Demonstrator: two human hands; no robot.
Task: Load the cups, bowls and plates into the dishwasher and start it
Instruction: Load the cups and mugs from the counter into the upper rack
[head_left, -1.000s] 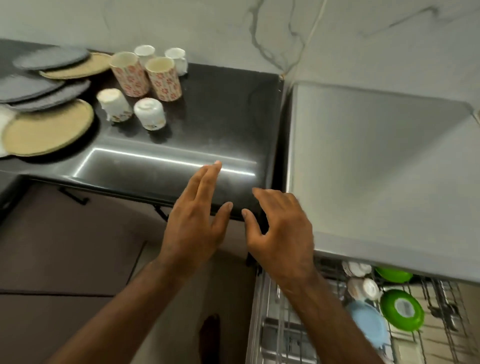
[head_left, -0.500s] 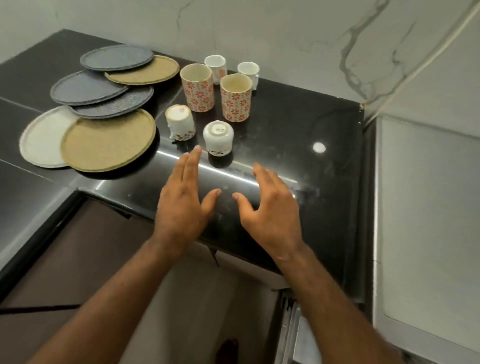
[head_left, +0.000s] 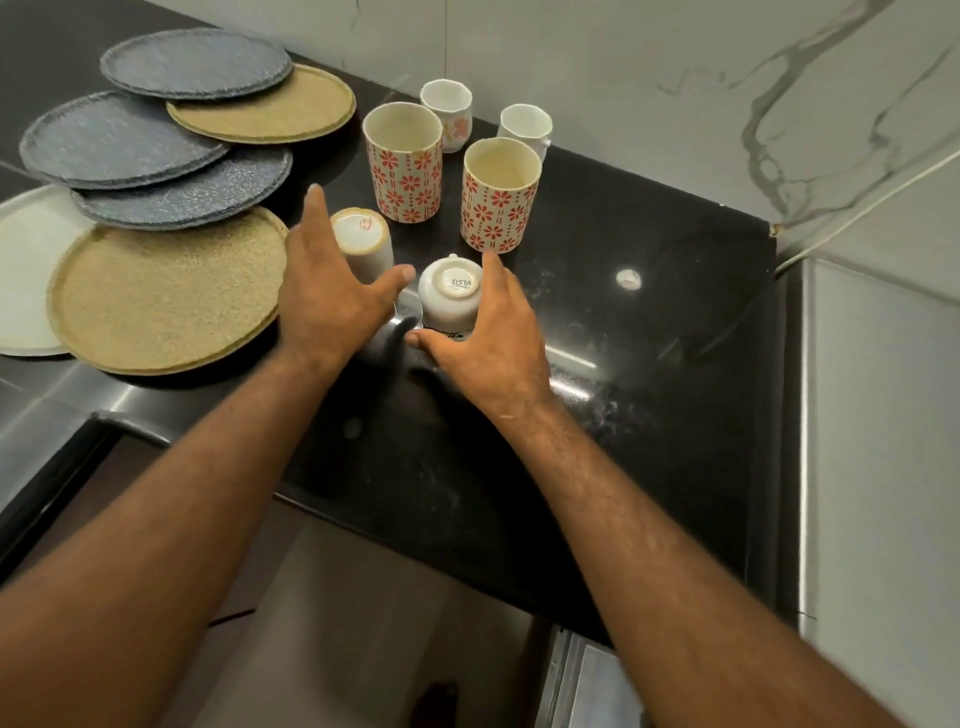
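On the black counter (head_left: 649, 415) stand two upside-down white cups, one on the left (head_left: 361, 236) and one on the right (head_left: 451, 293). My left hand (head_left: 332, 296) is open, its palm in front of the left cup. My right hand (head_left: 488, 338) is open around the right cup, thumb at its near base; whether it touches is unclear. Behind them stand two tall cups with red flowers (head_left: 404, 161) (head_left: 500, 195) and two small white cups (head_left: 448, 111) (head_left: 524, 127). Several grey, tan and white plates (head_left: 161, 296) overlap at the left.
The marble wall (head_left: 675, 78) closes the back. The grey top of the dishwasher (head_left: 883, 441) adjoins the counter on the right, and its metal door edge (head_left: 576, 686) shows at the bottom. A cable (head_left: 857, 208) runs along the wall corner.
Both hands have moved forward over the counter from near its front edge to the two upside-down cups. The view has shifted left and closer, away from the dishwasher.
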